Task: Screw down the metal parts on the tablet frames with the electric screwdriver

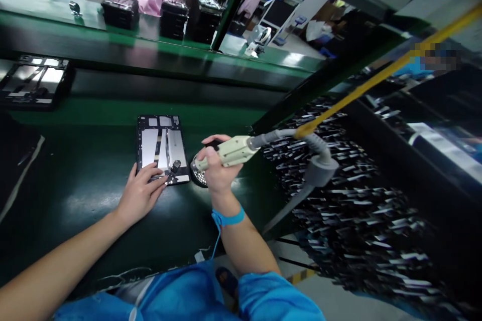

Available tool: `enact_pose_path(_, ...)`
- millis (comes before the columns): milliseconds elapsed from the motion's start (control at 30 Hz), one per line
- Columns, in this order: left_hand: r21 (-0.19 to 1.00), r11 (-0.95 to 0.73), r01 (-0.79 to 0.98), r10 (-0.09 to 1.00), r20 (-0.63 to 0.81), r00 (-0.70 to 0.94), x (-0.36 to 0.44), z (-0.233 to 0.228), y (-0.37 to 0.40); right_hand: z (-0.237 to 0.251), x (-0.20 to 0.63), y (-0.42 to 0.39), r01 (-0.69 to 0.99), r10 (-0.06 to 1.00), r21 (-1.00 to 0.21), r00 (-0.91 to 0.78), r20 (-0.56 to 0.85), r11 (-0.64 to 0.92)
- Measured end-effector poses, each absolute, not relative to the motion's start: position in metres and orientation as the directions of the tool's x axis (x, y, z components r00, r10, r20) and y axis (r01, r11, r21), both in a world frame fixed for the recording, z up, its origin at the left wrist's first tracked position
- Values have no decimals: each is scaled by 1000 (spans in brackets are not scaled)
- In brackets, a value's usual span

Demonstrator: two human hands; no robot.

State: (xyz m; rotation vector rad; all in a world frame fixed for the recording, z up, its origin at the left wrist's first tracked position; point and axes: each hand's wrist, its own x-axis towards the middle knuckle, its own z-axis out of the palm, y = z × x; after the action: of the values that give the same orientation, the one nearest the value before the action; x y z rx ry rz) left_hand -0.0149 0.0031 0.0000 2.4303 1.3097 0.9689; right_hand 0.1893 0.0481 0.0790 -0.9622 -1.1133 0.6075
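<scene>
Tablet chassis [162, 149] flat under left hand [140, 193]; right hand [217, 168] beside it, grip closed on electric screwdriver [230, 151].

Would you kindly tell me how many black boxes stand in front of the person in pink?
3: left box, middle box, right box, in a row on the far bench. More may be hidden.

1. Dim overall; the dark green desk [86, 195] shows soft overhead glare patches.
2. Right of the desk, the racks smear with motion blur.
3. Edges bend from wide-angle distortion; a pixelated patch sits upper right.
</scene>
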Motion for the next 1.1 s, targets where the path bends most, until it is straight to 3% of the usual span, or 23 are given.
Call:
enact_pose_path(367, 459, -585, 669, 803, 441, 401, -17, -1, 3, 54, 203, 69, 94, 830, -909, 377, 411, 407)
enact_pose_path(1100, 465, -584, 665, 804, 444, 396, -17, -1, 3, 57, 205, 71, 128, 814, -913, 418, 404, 387)
